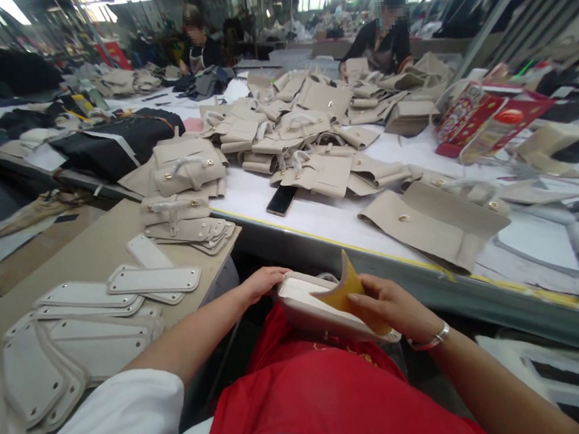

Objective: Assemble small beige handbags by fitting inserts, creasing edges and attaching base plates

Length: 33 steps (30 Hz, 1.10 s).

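Note:
Over my lap lies a long pale bag panel [317, 317] with a white upper face and rounded corners. My left hand [267, 282] is closed on its far left corner, with most of the fingertips hidden. My right hand [391, 306] pinches a yellow backing sheet [336, 297], which curls up and away from the panel's white face at one end. The sheet's lower part still lies along the panel's right side. Beneath the panel is a red apron [343, 393].
On the left board [86, 250] lie several pale panels with metal studs [154, 279]. Beige bag pieces [316, 175] are heaped on the white table, with a phone [281, 200] near its edge. A red bag [492, 117] stands right. Two people [381, 46] work across the table.

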Tool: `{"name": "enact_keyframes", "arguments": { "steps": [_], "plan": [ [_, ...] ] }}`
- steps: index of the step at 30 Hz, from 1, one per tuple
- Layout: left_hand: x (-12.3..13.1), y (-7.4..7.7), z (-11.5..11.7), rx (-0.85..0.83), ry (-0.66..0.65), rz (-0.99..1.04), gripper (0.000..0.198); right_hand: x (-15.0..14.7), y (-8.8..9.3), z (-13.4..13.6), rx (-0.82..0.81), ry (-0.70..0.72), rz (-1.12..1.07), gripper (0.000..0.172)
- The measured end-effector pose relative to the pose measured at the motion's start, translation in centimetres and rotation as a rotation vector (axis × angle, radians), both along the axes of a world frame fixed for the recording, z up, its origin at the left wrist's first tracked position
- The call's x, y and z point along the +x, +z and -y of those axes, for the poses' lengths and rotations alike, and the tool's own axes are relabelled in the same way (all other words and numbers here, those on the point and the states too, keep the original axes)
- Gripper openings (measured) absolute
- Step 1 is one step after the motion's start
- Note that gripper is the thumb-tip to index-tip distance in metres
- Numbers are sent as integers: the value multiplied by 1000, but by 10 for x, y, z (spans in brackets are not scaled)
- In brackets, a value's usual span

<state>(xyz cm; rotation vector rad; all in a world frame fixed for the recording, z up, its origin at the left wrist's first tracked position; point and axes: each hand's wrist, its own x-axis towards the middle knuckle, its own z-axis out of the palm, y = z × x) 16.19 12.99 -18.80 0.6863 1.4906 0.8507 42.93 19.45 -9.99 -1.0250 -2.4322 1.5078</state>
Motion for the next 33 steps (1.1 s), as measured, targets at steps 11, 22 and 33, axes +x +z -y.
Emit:
{"name": "enact_keyframes", "arguments": {
  "steps": [11, 22, 33],
  "plan": [
    [3, 25, 25, -87, -186, 521, 62, -8, -33, 54, 41, -111, -88, 33],
    [16, 5, 4, -8, 19, 656, 69, -53, -72, 57, 41, 101, -156, 39],
    [23, -11, 3, 117, 216, 709, 78, -94, -105, 82, -886, -364, -77, 30]
  ]
}}
